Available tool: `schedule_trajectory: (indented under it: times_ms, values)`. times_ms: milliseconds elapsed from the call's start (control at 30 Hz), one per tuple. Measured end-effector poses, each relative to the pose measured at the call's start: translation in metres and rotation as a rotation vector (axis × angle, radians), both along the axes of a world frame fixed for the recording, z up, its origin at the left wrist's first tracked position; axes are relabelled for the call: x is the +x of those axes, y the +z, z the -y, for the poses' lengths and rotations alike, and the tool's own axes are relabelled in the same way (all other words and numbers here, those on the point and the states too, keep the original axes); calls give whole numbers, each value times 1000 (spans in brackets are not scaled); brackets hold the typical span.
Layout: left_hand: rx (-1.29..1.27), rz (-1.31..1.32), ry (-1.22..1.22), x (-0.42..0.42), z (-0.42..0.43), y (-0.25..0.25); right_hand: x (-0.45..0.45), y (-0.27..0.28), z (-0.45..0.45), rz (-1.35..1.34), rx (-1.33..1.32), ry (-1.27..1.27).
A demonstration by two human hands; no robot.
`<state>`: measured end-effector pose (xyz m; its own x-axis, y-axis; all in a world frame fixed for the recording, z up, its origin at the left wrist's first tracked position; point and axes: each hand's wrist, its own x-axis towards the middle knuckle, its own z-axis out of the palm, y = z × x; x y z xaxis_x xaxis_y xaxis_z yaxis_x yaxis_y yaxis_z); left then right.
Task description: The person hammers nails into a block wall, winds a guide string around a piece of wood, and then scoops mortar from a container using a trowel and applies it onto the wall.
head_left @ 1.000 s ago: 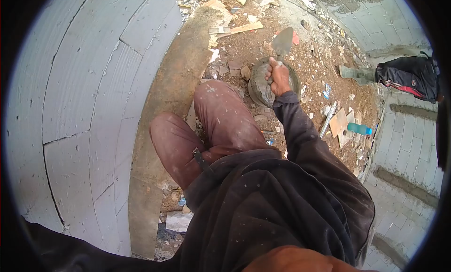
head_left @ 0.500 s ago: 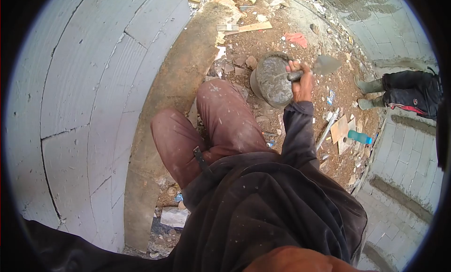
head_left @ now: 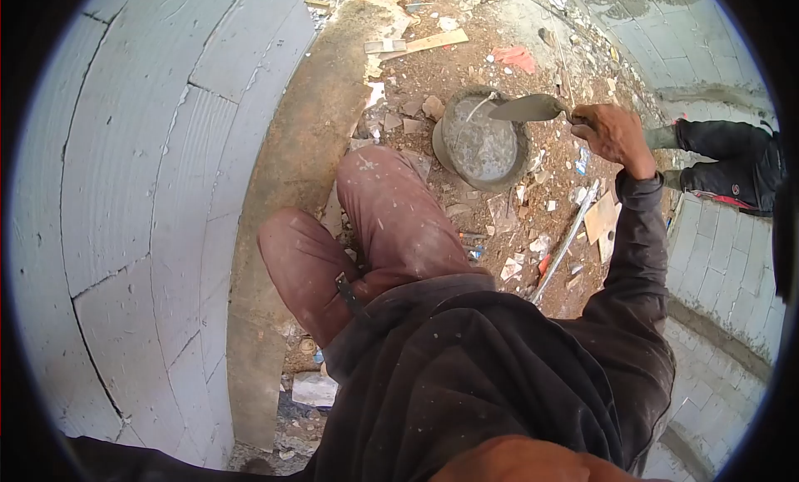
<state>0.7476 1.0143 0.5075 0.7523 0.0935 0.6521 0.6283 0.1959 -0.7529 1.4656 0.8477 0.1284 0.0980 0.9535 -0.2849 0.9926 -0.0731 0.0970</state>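
My right hand (head_left: 614,136) is closed around the handle of a trowel (head_left: 528,108). The trowel's blade points left, over the far rim of a bucket (head_left: 445,149). Wet grey mortar (head_left: 481,145) fills much of the bucket, and its thin handle lies across the far side. My left hand is out of the frame; only the dark left sleeve (head_left: 133,461) shows at the lower left, beside the wall.
A grey block wall (head_left: 125,191) rises on the left, with a board (head_left: 291,166) along its foot. Rubble, wood scraps (head_left: 429,43) and a red cloth (head_left: 514,58) litter the ground. Another person's legs (head_left: 716,153) stand at the right, near more block walls (head_left: 724,265).
My right hand has moved right, away from the bucket, and turned over. The trowel blade has swung from pointing right to pointing left over the bucket rim.
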Motion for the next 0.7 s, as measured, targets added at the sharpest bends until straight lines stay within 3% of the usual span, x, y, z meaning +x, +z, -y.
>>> schedule_trajectory:
  times_ms: [33,67,167,233,267,367,400,433,500,600,700]
  values:
    - [-2,5,10,0,0,0,-6,5,-2,185,-116,2]
    - [-2,9,16,1,-1,0,-2,-17,-6,214,-31,15]
    - [-1,25,30,3,0,-3,39,-169,-34,263,324,302]
    - [6,34,43,2,4,-3,20,-265,-55,398,32,391]
    - [2,37,47,2,4,-3,7,-301,-47,286,104,449]
    - [7,34,46,3,-1,4,-12,-280,-44,276,-12,539]
    - [11,40,37,4,-1,3,2,-279,-22,99,315,664]
    - [6,44,28,-1,1,7,1,-265,-8,117,318,659]
    - [-16,31,-4,-2,5,5,-18,-241,29,151,153,549]
    - [30,55,53,14,11,-8,-21,-217,75,102,173,269]
    - [47,65,56,8,6,-3,-19,-144,102,36,189,64]
